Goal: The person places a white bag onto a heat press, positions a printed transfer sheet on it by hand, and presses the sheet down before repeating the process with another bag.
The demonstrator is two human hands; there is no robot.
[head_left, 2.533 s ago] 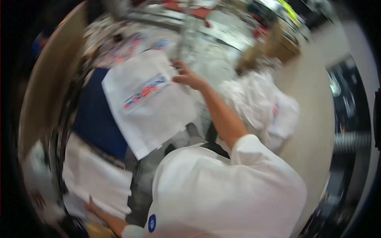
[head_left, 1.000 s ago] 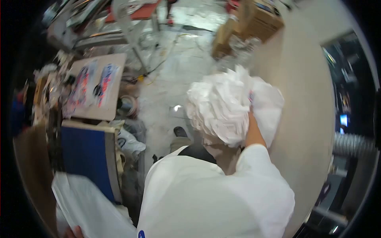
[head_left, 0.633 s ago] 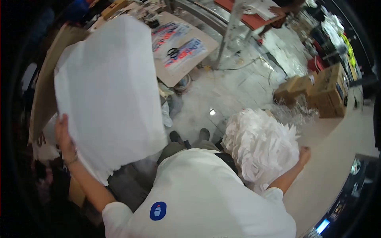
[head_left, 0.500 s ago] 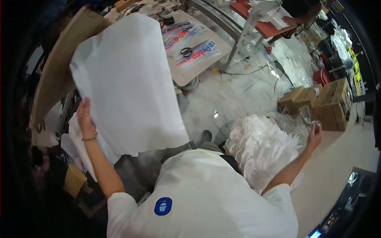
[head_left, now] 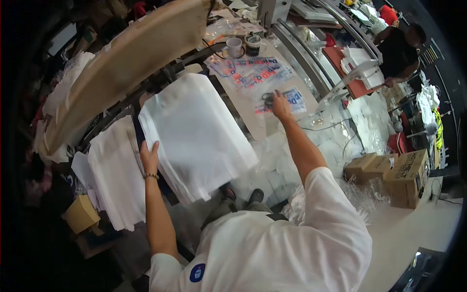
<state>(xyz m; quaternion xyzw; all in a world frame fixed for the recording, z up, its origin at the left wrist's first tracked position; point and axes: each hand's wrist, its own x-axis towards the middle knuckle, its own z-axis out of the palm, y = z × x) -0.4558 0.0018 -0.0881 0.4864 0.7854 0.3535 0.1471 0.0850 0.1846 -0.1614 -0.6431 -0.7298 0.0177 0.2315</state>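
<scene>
My left hand [head_left: 150, 158], a bracelet at its wrist, grips the left edge of a pile of large white sheets [head_left: 204, 131]. To its left hangs another pile of white sheets [head_left: 116, 170]. My right hand [head_left: 281, 106] is stretched forward over the tan board, its fingers close together at a small printed sheet [head_left: 295, 99] with red and blue lettering. Scissors [head_left: 268, 99] lie right beside these fingertips. Whatever the fingers pinch is hidden under them. More printed sheets [head_left: 253, 70] lie farther back on the tan board [head_left: 238, 104].
A large tan panel [head_left: 131, 63] slants above the white sheets. Two mugs, one white [head_left: 234, 47] and one dark [head_left: 253, 45], stand at the back. Cardboard boxes [head_left: 406, 177] and crumpled clear plastic [head_left: 360, 194] are at right. Another person [head_left: 399, 53] is by a red-topped table [head_left: 338, 68].
My right hand has moved from the clear plastic at right up to the printed sheets. The white sheets now sit lower, and my view has turned, showing more of the far side.
</scene>
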